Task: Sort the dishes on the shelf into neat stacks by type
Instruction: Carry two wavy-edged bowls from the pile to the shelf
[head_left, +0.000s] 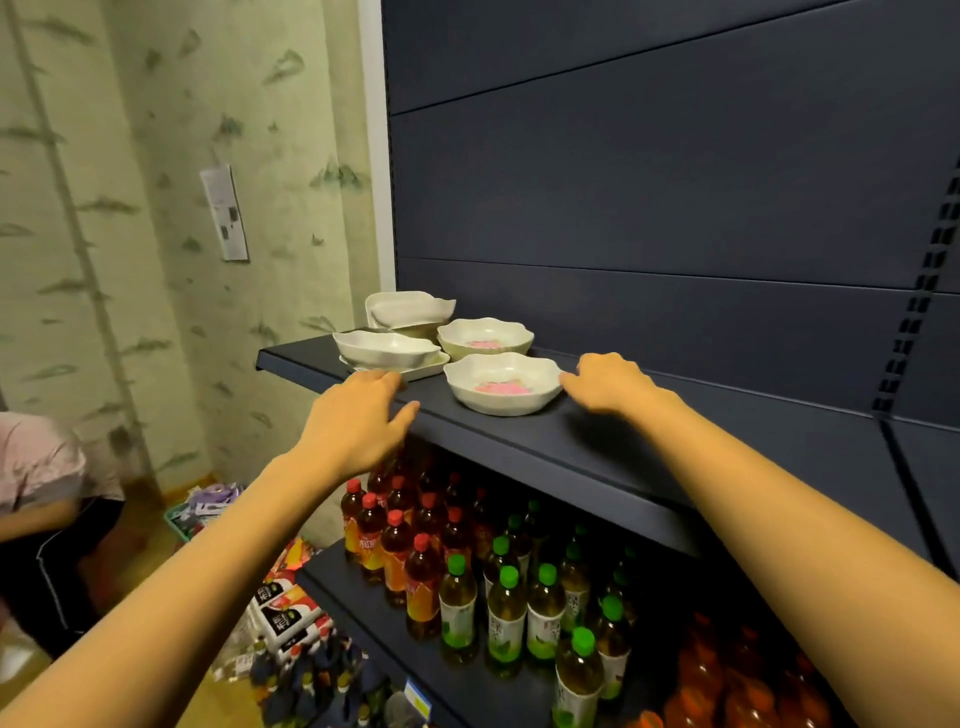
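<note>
This looks like a shop. The dark metal shelf (545, 457) has a dark back wall (675, 197) with a slotted post (906, 332). Below it stand many rows of the same drinks: red-capped bottles (397, 545) and green-capped bottles (506, 618).

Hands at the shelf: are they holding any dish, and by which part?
Nothing is gripped. The right hand reaches the rim of the cream scalloped bowl with pink centre; the left hand hovers open by the flat white tray.
</note>
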